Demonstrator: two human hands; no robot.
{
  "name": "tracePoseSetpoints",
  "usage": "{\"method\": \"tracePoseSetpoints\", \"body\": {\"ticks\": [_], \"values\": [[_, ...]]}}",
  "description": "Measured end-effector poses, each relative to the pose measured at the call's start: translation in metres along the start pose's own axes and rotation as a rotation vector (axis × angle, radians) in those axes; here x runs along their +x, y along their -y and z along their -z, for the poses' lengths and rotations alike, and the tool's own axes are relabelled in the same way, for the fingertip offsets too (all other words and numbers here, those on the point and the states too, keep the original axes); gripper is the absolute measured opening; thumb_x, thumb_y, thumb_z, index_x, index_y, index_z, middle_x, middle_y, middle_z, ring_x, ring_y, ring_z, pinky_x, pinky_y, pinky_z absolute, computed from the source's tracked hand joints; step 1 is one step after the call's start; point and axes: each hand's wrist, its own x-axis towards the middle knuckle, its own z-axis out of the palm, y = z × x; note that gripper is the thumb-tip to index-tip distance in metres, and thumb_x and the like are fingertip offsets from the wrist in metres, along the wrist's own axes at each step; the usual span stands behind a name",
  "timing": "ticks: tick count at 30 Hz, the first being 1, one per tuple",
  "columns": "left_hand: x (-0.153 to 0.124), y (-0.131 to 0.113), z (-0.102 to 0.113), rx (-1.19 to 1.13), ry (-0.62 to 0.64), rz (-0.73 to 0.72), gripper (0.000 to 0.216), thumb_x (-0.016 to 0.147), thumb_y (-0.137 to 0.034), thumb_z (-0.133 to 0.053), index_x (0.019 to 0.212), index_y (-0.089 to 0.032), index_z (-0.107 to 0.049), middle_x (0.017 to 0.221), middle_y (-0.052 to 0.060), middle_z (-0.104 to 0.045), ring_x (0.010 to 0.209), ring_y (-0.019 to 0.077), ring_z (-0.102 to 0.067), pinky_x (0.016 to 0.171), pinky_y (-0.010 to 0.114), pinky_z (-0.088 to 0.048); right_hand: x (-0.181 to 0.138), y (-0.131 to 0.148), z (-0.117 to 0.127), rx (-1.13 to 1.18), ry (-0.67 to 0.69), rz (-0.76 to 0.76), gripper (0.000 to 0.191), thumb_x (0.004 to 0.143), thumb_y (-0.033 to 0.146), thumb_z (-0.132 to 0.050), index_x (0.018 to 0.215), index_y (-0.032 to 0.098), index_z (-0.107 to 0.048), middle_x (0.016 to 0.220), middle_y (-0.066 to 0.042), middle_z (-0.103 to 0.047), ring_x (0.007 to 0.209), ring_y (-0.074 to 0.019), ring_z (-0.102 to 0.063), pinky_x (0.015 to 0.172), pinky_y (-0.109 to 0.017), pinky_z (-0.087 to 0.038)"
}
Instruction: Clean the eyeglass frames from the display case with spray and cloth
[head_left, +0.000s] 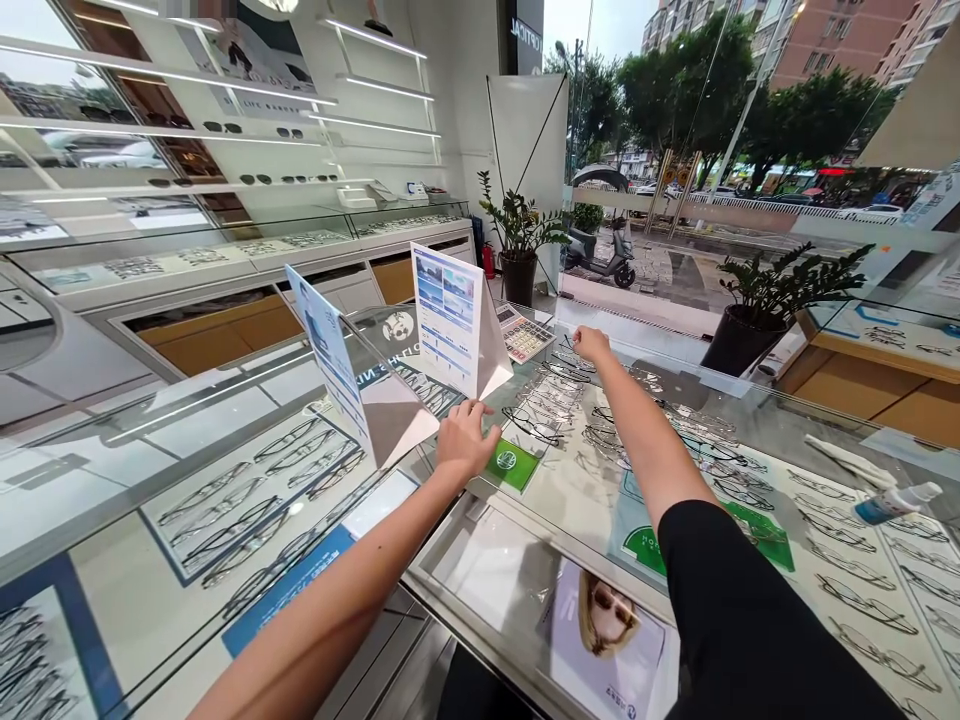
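My left hand [466, 440] rests on the glass counter's near edge, palm down. Its fingers are apart and slightly bent, holding nothing, beside a green card [512, 462] seen at the glass. Stretched toward the far end of the counter, my right hand [592, 343] has its fingers closed at a dark-framed pair of eyeglasses [568, 362]; the grip itself is small and partly hidden. Rows of other eyeglasses [544, 405] lie between my hands and beneath my right forearm. A pink-and-cream calculator [527, 335] sits just left of my right hand.
Two folded display stands, a blue one [330, 350] and a white one [448, 315], rise near my left hand. A spray bottle [896, 503] lies at the right. Potted plants [521, 235] stand beyond the counter. Below, an open drawer [480, 560] holds a printed bag [607, 640].
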Motion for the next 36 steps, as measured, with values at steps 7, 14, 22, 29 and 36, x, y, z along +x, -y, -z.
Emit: {"method": "tracePoseSetpoints", "body": {"ticks": [7,14,22,29,36], "values": [[-0.001,-0.001,0.001,-0.006,-0.002,0.0,0.028,0.095,-0.034,-0.057,0.117,-0.022,-0.071,0.134,0.013,-0.072,0.123,0.0378,-0.063,0.102,0.053,-0.051,0.002,0.0,-0.001,-0.057,0.006,-0.024,0.042,0.093,0.023,-0.069,0.134,0.021,-0.066,0.132,-0.014,-0.079,0.128,-0.0297,-0.069,0.116,-0.043,-0.042],[-0.001,-0.001,0.002,-0.029,0.005,0.009,0.027,0.095,-0.034,-0.057,0.117,-0.023,-0.07,0.135,0.013,-0.072,0.126,0.0375,-0.063,0.105,0.054,-0.051,-0.005,0.002,-0.004,-0.122,-0.024,0.012,0.048,0.092,0.029,-0.073,0.137,0.017,-0.063,0.134,-0.019,-0.076,0.14,-0.0341,-0.062,0.125,-0.048,-0.029],[-0.001,-0.001,0.002,-0.015,0.002,0.002,0.028,0.094,-0.033,-0.058,0.117,-0.022,-0.071,0.134,0.014,-0.072,0.124,0.0373,-0.064,0.104,0.053,-0.051,-0.001,0.006,-0.003,-0.167,0.004,0.01,0.046,0.094,0.02,-0.067,0.14,0.013,-0.064,0.132,-0.02,-0.078,0.135,-0.0319,-0.067,0.127,-0.049,-0.026],[-0.001,-0.001,0.002,-0.02,0.002,0.006,0.027,0.094,-0.033,-0.058,0.116,-0.023,-0.07,0.134,0.013,-0.072,0.125,0.0375,-0.063,0.104,0.053,-0.051,-0.011,0.005,0.005,-0.192,-0.018,0.063,0.041,0.096,0.016,-0.061,0.136,0.014,-0.071,0.131,-0.021,-0.08,0.135,-0.0322,-0.068,0.132,-0.052,-0.019],[-0.001,0.0,0.0,-0.02,-0.003,0.001,0.026,0.094,-0.032,-0.058,0.115,-0.023,-0.07,0.133,0.013,-0.072,0.124,0.0374,-0.063,0.103,0.053,-0.051,-0.023,0.065,0.006,-0.128,-0.043,0.191,0.058,0.099,0.058,-0.066,0.139,0.017,-0.069,0.14,-0.021,-0.075,0.144,-0.04,-0.058,0.133,-0.053,-0.023]]}}
